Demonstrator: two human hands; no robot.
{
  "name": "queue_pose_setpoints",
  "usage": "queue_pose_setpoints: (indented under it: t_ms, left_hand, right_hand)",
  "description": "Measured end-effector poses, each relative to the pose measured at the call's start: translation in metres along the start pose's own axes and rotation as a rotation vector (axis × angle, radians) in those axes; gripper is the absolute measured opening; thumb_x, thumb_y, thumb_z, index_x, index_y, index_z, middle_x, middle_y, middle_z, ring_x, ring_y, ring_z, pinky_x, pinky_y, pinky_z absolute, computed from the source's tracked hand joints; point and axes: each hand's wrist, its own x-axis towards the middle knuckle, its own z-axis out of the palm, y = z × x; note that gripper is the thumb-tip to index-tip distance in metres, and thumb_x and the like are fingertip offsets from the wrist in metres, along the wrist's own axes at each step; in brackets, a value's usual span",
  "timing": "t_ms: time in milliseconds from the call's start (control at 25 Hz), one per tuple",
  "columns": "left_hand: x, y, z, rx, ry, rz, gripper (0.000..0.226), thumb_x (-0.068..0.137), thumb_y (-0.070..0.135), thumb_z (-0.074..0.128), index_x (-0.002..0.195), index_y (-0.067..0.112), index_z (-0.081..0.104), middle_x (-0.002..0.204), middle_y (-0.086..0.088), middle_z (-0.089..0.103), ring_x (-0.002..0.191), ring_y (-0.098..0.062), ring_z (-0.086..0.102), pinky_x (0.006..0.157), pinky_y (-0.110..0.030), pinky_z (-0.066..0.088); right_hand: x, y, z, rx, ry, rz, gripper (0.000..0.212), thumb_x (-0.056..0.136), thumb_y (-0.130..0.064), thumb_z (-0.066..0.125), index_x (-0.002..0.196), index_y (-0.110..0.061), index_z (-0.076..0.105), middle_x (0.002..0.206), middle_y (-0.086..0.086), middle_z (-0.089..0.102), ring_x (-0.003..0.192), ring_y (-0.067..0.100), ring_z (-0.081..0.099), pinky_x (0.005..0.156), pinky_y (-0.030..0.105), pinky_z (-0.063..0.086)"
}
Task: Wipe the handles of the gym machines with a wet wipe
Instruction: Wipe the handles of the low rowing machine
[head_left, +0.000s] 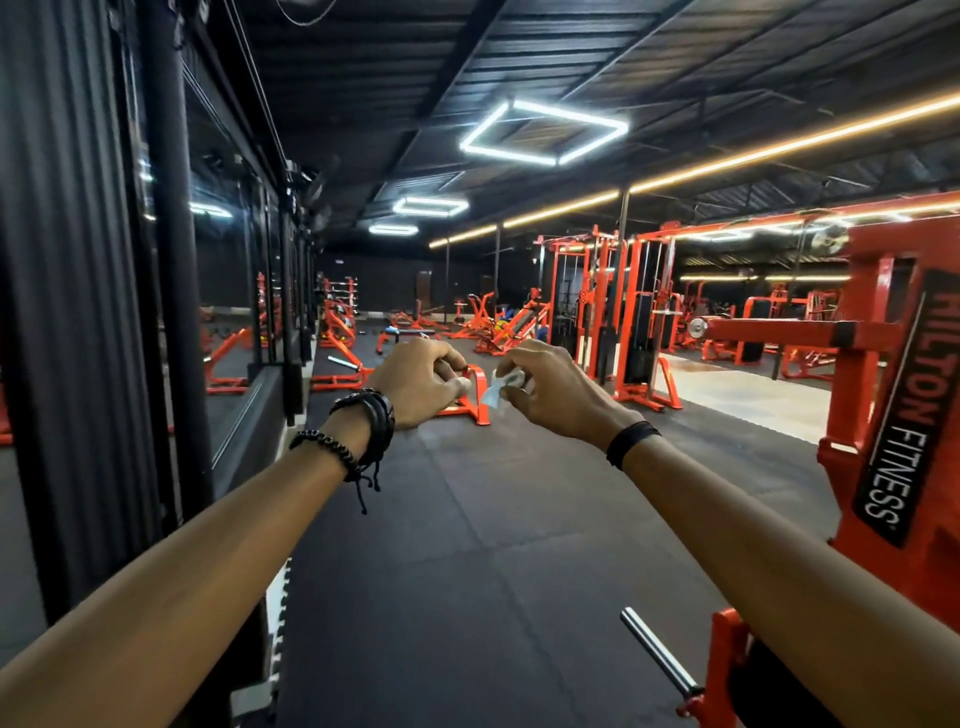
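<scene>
Both my arms stretch out in front of me at chest height over the gym floor. My right hand (550, 387) pinches a small crumpled white wet wipe (500, 387) between its curled fingers. My left hand (423, 382) is just to the left of it, fingers curled, thumb and fingertips pressed together close to the wipe; whether it holds an edge of the wipe is unclear. No machine handle is within either hand. An orange machine (883, 364) labelled "Hillton Fitness" stands close on my right, with a chrome peg (657, 649) sticking out low down.
Black rubber floor (467, 519) runs ahead between a dark mirrored wall (156, 312) on the left and orange machines on the right. Cable stations (639, 322) and several benches and frames stand farther back. A low orange frame (467, 405) sits on the floor behind my hands.
</scene>
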Motion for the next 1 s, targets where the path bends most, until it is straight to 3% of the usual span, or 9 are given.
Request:
queue_pose_setpoints:
  t_ms: [240,480,600,680,760,880,1000]
  left_hand:
    - [0.045,-0.054,0.029,0.054,-0.060,0.043,0.027,0.086,0.027,0.072,0.112,0.017,0.069,0.090,0.009,0.069,0.079,-0.006,0.066,0.080,-0.036,0.059]
    - [0.156,-0.147,0.090,0.081,-0.054,0.110,0.026,0.085,0.031,0.073,0.109,0.020,0.069,0.090,0.011,0.068,0.079,-0.007,0.066,0.076,-0.036,0.059]
    - [0.237,-0.193,0.121,0.019,-0.074,0.093,0.027,0.085,0.026,0.073,0.111,0.016,0.070,0.088,0.009,0.068,0.077,-0.006,0.066,0.074,-0.029,0.057]
    - [0.282,-0.218,0.133,0.025,-0.108,0.060,0.028,0.085,0.027,0.073,0.111,0.016,0.070,0.090,0.008,0.069,0.078,-0.009,0.066,0.077,-0.035,0.058]
    - [0.314,-0.238,0.136,0.021,-0.111,0.033,0.028,0.084,0.032,0.072,0.108,0.019,0.070,0.091,0.008,0.069,0.079,-0.011,0.067,0.079,-0.039,0.058]
    - [0.357,-0.261,0.133,0.032,-0.112,0.033,0.029,0.081,0.035,0.071,0.107,0.022,0.070,0.089,0.013,0.069,0.079,-0.010,0.067,0.079,-0.039,0.058]
    - [0.410,-0.285,0.134,0.055,-0.105,0.068,0.030,0.086,0.031,0.071,0.113,0.020,0.069,0.092,0.011,0.068,0.079,-0.008,0.066,0.078,-0.037,0.058]
  right_hand:
    - [0.055,0.052,0.042,0.005,-0.019,0.026,0.018,0.089,-0.013,0.068,0.107,-0.012,0.066,0.104,0.003,0.070,0.088,0.015,0.065,0.076,0.034,0.059]
    - [0.135,0.149,0.122,0.033,0.068,0.068,0.016,0.088,-0.013,0.071,0.104,-0.009,0.067,0.095,0.003,0.070,0.079,0.013,0.064,0.070,0.025,0.056]
    - [0.195,0.211,0.153,0.077,0.090,0.141,0.012,0.088,-0.011,0.071,0.099,-0.010,0.068,0.084,-0.005,0.066,0.074,0.002,0.061,0.064,0.015,0.048]
    - [0.239,0.241,0.164,0.091,0.096,0.179,0.012,0.087,-0.011,0.072,0.099,-0.012,0.069,0.084,-0.007,0.065,0.073,-0.003,0.058,0.062,0.008,0.043]
    - [0.277,0.258,0.170,0.097,0.118,0.165,0.011,0.087,-0.012,0.071,0.098,-0.013,0.069,0.085,-0.007,0.066,0.073,-0.003,0.058,0.062,0.008,0.041]
    - [0.322,0.275,0.181,0.037,0.077,0.097,0.013,0.090,-0.015,0.069,0.103,-0.013,0.068,0.093,-0.003,0.070,0.078,0.005,0.063,0.066,0.015,0.050]
    - [0.364,0.297,0.196,-0.012,0.049,0.056,0.016,0.091,-0.018,0.068,0.106,-0.015,0.067,0.097,-0.003,0.069,0.079,0.006,0.061,0.067,0.012,0.047]
